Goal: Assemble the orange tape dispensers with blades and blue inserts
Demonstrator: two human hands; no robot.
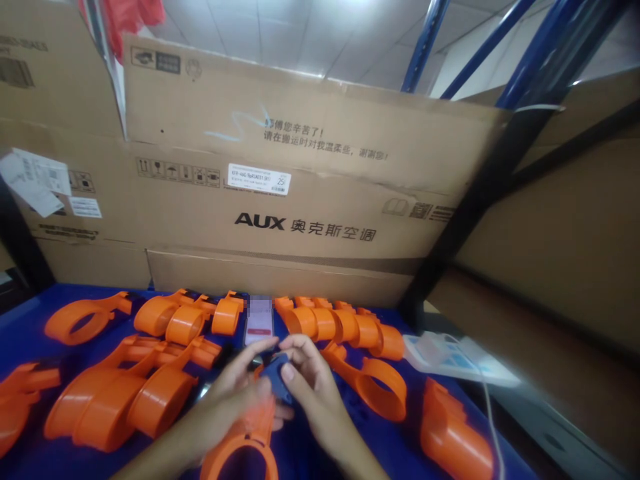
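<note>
In the lower middle I hold an orange tape dispenser, its round hub toward me and its arm pointing away. My left hand is closed around the arm, blurred by motion. A small dark blue plastic piece sits at the arm's far end, between both hands. My right hand pinches this piece from the right, thumb on top and fingers curled behind. How the piece joins the dispenser is hidden by the fingers. Just beyond my fingertips lies a phone with a lit screen.
Several orange dispensers lie left, and a row of them stands at the back right. Single ones lie right and front right. A white cable hangs beside a blue-white packet. Large cardboard boxes wall the back.
</note>
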